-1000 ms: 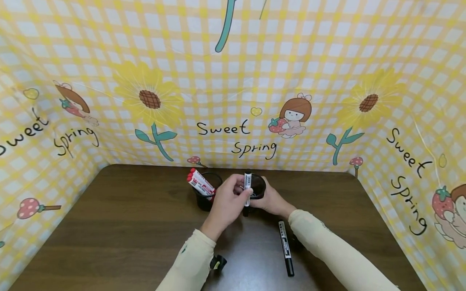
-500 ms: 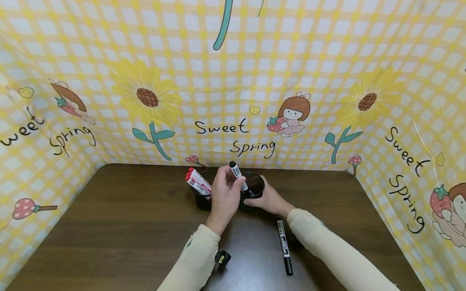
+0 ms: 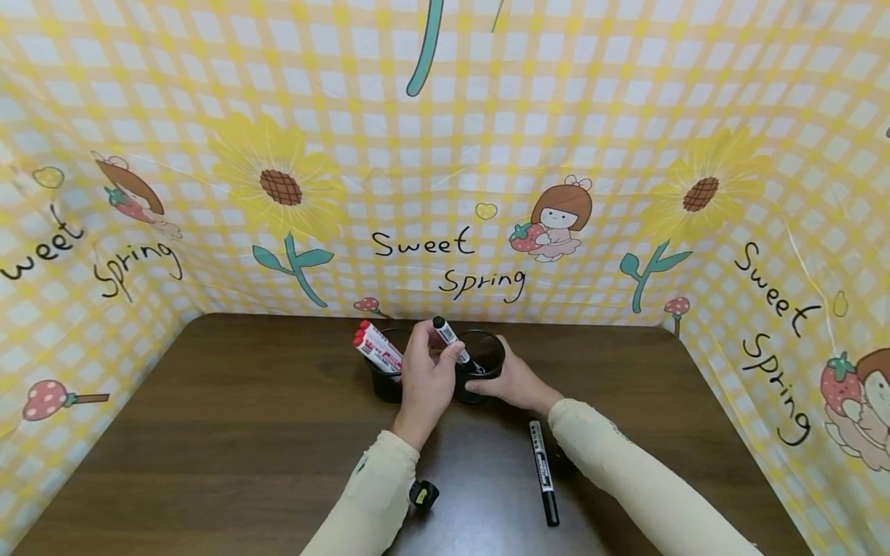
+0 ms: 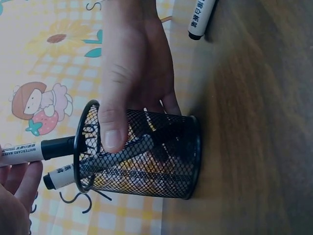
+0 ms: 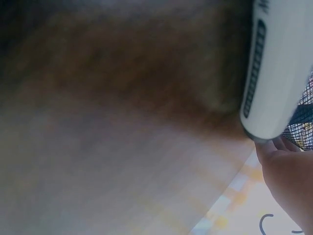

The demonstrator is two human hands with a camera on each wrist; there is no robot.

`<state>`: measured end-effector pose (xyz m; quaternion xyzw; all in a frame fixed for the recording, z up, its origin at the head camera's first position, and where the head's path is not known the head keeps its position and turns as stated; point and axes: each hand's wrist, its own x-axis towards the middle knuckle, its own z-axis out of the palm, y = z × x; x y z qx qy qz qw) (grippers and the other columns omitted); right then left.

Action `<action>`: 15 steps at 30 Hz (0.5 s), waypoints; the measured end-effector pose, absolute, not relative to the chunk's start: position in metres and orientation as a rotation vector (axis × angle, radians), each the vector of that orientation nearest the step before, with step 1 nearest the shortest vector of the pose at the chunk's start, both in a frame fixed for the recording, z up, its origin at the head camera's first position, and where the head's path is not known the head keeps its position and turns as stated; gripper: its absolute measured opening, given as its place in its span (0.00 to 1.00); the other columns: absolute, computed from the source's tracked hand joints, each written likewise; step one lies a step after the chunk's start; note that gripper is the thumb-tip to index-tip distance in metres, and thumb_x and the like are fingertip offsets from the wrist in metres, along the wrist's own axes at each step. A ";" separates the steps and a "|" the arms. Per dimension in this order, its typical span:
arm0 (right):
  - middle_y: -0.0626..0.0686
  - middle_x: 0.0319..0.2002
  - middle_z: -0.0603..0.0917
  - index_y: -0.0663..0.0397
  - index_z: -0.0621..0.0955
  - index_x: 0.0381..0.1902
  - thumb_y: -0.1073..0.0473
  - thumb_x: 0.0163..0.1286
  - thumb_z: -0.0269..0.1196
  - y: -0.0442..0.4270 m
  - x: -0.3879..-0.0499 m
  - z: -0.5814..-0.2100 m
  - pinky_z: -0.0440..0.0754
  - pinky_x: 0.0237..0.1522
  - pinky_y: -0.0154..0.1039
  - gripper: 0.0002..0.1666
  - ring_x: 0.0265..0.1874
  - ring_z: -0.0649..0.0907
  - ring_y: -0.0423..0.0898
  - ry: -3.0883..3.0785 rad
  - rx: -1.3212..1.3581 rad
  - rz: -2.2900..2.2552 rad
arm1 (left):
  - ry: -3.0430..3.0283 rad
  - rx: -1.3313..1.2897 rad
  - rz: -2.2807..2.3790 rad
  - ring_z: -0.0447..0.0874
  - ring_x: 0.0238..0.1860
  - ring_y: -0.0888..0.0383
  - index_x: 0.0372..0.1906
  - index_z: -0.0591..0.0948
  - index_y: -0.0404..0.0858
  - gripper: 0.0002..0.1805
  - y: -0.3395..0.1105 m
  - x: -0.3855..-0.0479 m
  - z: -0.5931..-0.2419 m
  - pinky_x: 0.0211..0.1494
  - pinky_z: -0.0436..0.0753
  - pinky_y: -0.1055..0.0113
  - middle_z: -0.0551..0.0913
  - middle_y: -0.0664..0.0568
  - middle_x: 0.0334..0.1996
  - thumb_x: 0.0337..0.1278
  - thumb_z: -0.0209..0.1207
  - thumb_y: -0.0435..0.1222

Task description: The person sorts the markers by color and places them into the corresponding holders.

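Observation:
Between thumb and fingers my left hand (image 3: 427,378) pinches a whiteboard marker (image 4: 24,152), white with a black cap. Its capped end reaches into the mouth of a black mesh pen cup (image 4: 146,161). In the left wrist view a second black-and-white marker (image 4: 61,177) leans inside that cup, its end sticking out past the rim. Around the cup's side my right hand (image 3: 514,378) grips it, thumb across the front. In the right wrist view only part of this hand (image 5: 288,181) shows, beside a close white rounded object I cannot identify.
To the left stands another black pen cup (image 3: 385,386) with several red-capped markers (image 3: 378,347). One more black-and-white marker (image 3: 544,472) lies on the brown table (image 3: 243,432) near my right forearm. A yellow checked cloth (image 3: 417,170) hangs behind and at both sides.
My left hand has tilted the marker from upright over the cup to a slant, then lowered it slightly into the mouth. My right hand stays on the cup.

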<state>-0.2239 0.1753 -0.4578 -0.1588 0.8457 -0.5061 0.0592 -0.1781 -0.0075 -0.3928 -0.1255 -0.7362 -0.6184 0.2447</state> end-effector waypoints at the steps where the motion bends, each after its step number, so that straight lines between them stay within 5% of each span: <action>1: 0.57 0.60 0.74 0.56 0.63 0.68 0.56 0.55 0.80 0.175 -0.224 -0.458 0.71 0.61 0.47 0.50 0.56 0.77 0.50 2.562 -0.482 -1.534 | -2.014 -0.340 -1.676 0.80 0.38 0.52 0.48 0.75 0.31 0.16 -0.007 -0.178 -0.394 0.41 0.82 0.61 0.78 0.44 0.37 0.58 0.68 0.26; 15: 0.59 0.59 0.75 0.59 0.63 0.67 0.59 0.55 0.79 0.178 -0.226 -0.462 0.72 0.60 0.47 0.49 0.55 0.77 0.51 2.539 -0.536 -1.578 | -2.038 -0.338 -1.649 0.82 0.38 0.53 0.47 0.77 0.34 0.15 -0.003 -0.179 -0.404 0.41 0.84 0.61 0.80 0.46 0.37 0.57 0.69 0.26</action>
